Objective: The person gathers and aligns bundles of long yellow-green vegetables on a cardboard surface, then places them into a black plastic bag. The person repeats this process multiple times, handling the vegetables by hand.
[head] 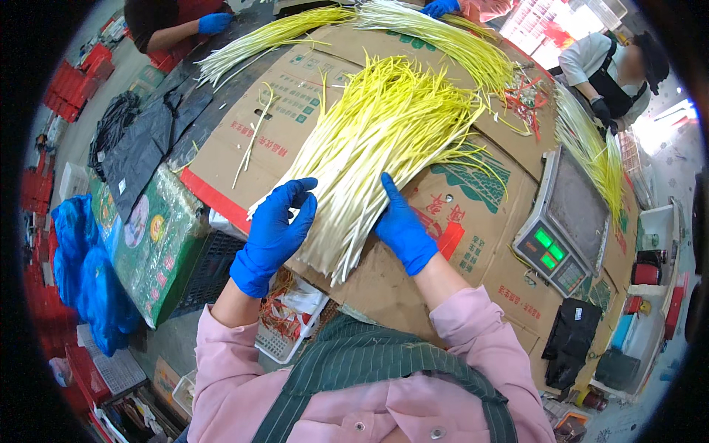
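Note:
A large loose bundle of blanched yellow chives [376, 133] lies in front of me on flattened cardboard [498, 249], yellow tips pointing away and white ends towards me. My left hand [277, 232], in a blue glove, is beside the white ends at the left, thumb and fingers apart with nothing held between them. At the bundle's right side is my right hand [403, 230], also gloved in blue. Its thumb rests along the outer stalks, while its fingers are hidden beneath them.
Further chive bundles lie at the far left [277, 36], far middle [443, 41] and right [587, 144]. A digital scale [570, 221] stands at the right, near folded black bags [573, 338]. Red ties [523, 102] lie beyond. Blue plastic bags [91, 277] hang left. Several co-workers surround the table.

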The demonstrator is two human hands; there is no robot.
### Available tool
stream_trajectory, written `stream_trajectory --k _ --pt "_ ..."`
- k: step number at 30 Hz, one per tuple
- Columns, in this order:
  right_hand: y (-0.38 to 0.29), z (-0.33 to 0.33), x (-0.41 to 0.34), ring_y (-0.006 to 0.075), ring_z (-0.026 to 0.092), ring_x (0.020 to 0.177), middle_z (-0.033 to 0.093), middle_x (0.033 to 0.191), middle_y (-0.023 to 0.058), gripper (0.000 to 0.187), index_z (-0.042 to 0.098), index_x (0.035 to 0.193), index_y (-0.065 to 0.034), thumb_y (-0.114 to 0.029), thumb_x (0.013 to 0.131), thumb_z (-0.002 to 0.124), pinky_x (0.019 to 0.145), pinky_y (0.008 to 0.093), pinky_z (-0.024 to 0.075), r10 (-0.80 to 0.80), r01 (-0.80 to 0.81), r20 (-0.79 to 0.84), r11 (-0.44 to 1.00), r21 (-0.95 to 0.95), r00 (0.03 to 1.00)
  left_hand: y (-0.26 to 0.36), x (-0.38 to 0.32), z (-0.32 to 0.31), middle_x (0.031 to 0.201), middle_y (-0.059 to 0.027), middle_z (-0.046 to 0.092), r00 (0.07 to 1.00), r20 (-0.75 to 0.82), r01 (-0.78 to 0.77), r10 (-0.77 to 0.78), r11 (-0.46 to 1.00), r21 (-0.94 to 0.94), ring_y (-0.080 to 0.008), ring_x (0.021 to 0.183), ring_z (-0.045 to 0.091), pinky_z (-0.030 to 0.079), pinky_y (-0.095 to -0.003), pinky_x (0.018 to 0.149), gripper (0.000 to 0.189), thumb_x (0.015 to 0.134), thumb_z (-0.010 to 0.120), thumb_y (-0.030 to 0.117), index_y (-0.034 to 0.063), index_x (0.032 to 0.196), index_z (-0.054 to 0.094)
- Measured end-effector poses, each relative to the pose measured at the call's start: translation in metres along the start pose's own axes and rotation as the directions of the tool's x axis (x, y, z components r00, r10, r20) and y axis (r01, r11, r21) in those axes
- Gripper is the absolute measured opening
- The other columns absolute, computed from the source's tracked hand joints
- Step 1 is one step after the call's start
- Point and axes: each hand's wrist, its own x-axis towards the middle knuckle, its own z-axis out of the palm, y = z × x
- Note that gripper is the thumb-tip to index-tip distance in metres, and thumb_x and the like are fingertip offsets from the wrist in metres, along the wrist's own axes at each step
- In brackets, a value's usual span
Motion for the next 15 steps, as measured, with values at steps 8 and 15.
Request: stream_trajectory --k 8,15 --pt "-0.023 -0.011 -0.027 0.0288 0.056 0.108 0.055 0.125 0.0149 0.058 0.044 0.131 -0.0015 -0.039 0.089 0.056 0.098 0.0398 0.0420 0.038 -0.038 0.032 0.999 -0.001 0.999 0.003 0.002 0.034 0.089 -0.0144 0.064 0.973 0.086 -0.226 0.212 0.948 0.224 -0.0299 0.081 0.061 0.049 -0.0376 0.070 0.028 0.081 0.064 0.018 0.0072 0.106 0.063" --pt "-0.017 -0.033 -0.029 0.0244 0.060 0.099 0.061 0.114 0.0121 0.057 0.053 0.123 -0.0038 -0.047 0.087 0.056 0.091 0.0365 0.0461 -0.034 0.033 -0.071 0.999 -0.020 0.997 0.014 -0.010 0.055 0.080 -0.0123 0.060 0.966 0.140 -0.255 0.220 0.906 0.339 -0.0296 0.071 0.058 0.047 -0.0385 0.062 0.027 0.080 0.064 0.020 0.0068 0.103 0.064"
